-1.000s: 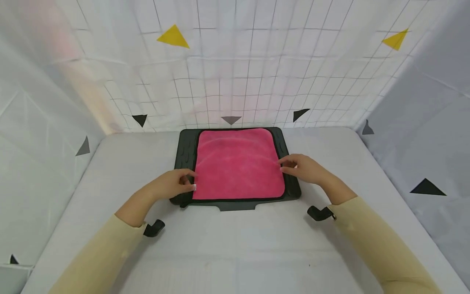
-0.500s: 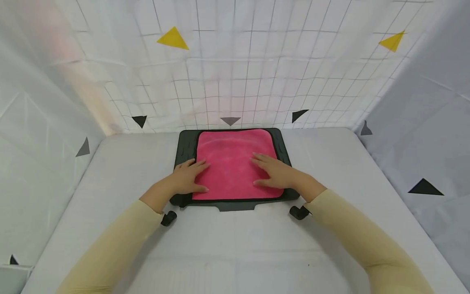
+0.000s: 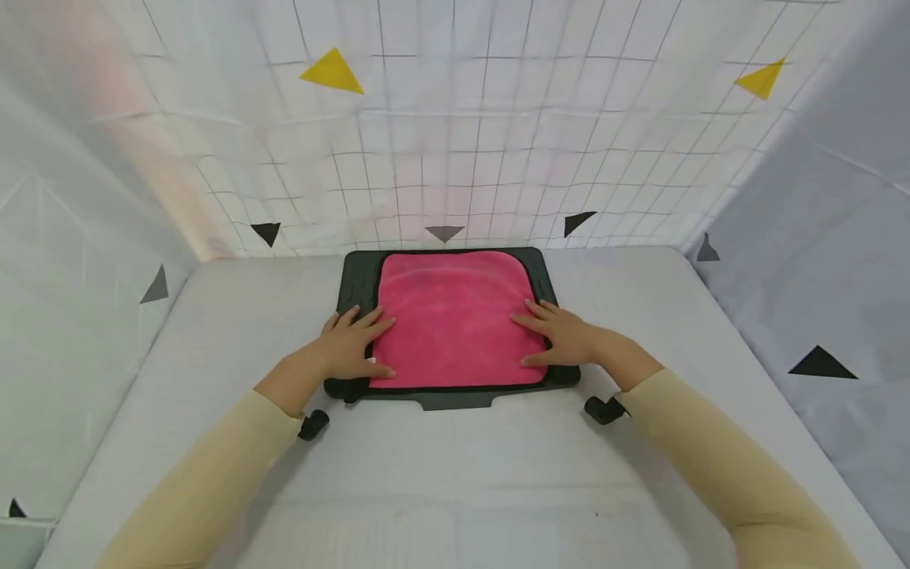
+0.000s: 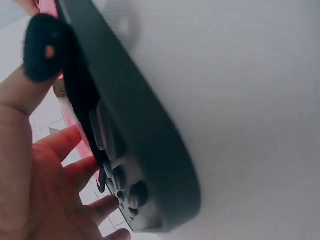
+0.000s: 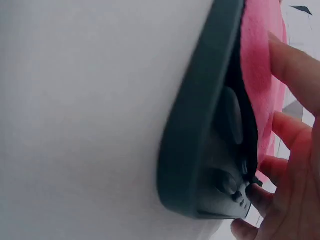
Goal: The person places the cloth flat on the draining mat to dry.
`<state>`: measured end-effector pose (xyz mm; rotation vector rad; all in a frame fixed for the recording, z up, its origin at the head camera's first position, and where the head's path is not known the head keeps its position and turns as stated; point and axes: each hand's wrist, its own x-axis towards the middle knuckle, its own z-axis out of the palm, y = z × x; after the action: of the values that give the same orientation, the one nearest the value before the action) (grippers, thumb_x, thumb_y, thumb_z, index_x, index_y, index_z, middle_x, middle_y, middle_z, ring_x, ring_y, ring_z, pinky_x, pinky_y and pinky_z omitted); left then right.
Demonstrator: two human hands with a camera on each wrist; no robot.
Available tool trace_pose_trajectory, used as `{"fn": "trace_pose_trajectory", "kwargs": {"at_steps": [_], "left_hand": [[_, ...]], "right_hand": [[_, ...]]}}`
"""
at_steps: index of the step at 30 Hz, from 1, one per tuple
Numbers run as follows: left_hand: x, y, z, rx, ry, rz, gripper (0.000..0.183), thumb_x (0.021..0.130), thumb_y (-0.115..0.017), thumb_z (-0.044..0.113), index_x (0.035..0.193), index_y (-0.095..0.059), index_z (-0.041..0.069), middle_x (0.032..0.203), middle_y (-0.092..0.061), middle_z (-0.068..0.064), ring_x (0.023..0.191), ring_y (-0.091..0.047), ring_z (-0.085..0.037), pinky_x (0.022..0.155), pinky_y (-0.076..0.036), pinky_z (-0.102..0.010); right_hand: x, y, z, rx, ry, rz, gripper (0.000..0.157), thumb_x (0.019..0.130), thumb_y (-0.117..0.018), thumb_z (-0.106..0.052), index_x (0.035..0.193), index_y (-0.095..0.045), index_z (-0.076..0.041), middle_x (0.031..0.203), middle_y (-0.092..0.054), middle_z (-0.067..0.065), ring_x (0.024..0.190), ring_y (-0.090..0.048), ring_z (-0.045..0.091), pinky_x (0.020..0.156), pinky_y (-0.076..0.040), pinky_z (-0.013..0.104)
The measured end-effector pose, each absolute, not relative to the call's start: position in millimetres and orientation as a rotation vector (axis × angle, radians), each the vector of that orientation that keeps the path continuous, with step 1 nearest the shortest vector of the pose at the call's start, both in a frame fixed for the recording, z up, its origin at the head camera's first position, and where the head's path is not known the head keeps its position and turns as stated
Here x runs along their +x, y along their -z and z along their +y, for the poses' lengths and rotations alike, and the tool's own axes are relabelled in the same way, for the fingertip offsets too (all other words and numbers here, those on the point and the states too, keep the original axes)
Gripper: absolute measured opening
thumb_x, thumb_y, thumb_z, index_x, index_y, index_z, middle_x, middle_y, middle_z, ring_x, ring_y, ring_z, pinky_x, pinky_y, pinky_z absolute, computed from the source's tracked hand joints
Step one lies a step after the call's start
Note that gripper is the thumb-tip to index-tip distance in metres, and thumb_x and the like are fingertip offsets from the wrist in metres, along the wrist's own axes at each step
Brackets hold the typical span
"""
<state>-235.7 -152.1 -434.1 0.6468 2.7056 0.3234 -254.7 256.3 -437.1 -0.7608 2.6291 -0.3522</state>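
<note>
A pink plush mat (image 3: 455,324) with dark edging lies flat on a dark grey board (image 3: 359,278) with raised bumps along its sides. My left hand (image 3: 343,352) is spread over the left edge, fingertips and thumb reaching onto the pink cloth. On the other side my right hand (image 3: 569,338) lies over the right edge, its spread fingers on the cloth. From below, the left wrist view shows the left fingers (image 4: 70,172) extended beside the board's bumps. In the right wrist view the right fingers (image 5: 287,127) are at the mat's edge (image 5: 255,85).
The board rests on a white-covered table (image 3: 455,466), near its back edge. White sheeting with a grid (image 3: 455,174) hangs behind, marked with yellow and black triangles. A dark tab (image 3: 353,395) sticks out at the board's front left corner.
Both hands go from bent fingers at the mat's side edges to spread fingers on the cloth, then slide slightly outward, the right hand more. Mat and board stay in place.
</note>
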Motion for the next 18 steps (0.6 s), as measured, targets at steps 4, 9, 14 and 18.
{"fn": "trace_pose_trajectory", "kwargs": {"at_steps": [4, 9, 14, 18], "left_hand": [[-245, 427, -151, 0.650, -0.406, 2.749, 0.085, 0.089, -0.069, 0.055, 0.156, -0.037, 0.014, 0.164, -0.023, -0.015, 0.147, -0.013, -0.049, 0.114, -0.009, -0.069], [-267, 418, -139, 0.608, -0.464, 2.801, 0.080, 0.093, -0.066, 0.048, 0.157, -0.033, 0.013, 0.164, -0.024, -0.015, 0.147, -0.015, -0.048, 0.114, -0.011, -0.068], [-289, 421, -127, 0.514, -0.392, 2.795, 0.085, 0.094, -0.062, 0.053, 0.161, -0.023, 0.017, 0.166, -0.017, -0.014, 0.149, -0.010, -0.046, 0.117, -0.007, -0.065], [-299, 426, -123, 0.424, -0.358, 2.775, 0.086, 0.095, -0.057, 0.058, 0.162, -0.020, 0.017, 0.167, -0.014, -0.013, 0.150, -0.007, -0.045, 0.118, -0.004, -0.063]], "right_hand": [[-265, 428, 257, -0.730, 0.420, 2.643, 0.082, 0.090, -0.069, -0.053, 0.156, -0.038, -0.015, 0.164, -0.017, 0.022, 0.148, -0.007, 0.050, 0.112, -0.021, 0.070], [-289, 421, 244, -0.716, 0.453, 2.705, 0.080, 0.092, -0.068, -0.050, 0.156, -0.036, -0.013, 0.163, -0.018, 0.023, 0.149, -0.008, 0.049, 0.113, -0.019, 0.069], [-313, 425, 224, -0.718, 0.370, 2.756, 0.080, 0.096, -0.059, -0.056, 0.159, -0.028, -0.018, 0.166, -0.010, 0.021, 0.150, -0.005, 0.048, 0.116, -0.014, 0.064], [-324, 430, 209, -0.704, 0.263, 2.778, 0.075, 0.099, -0.050, -0.058, 0.160, -0.028, -0.020, 0.166, -0.008, 0.022, 0.150, -0.004, 0.048, 0.118, -0.011, 0.062]]}}
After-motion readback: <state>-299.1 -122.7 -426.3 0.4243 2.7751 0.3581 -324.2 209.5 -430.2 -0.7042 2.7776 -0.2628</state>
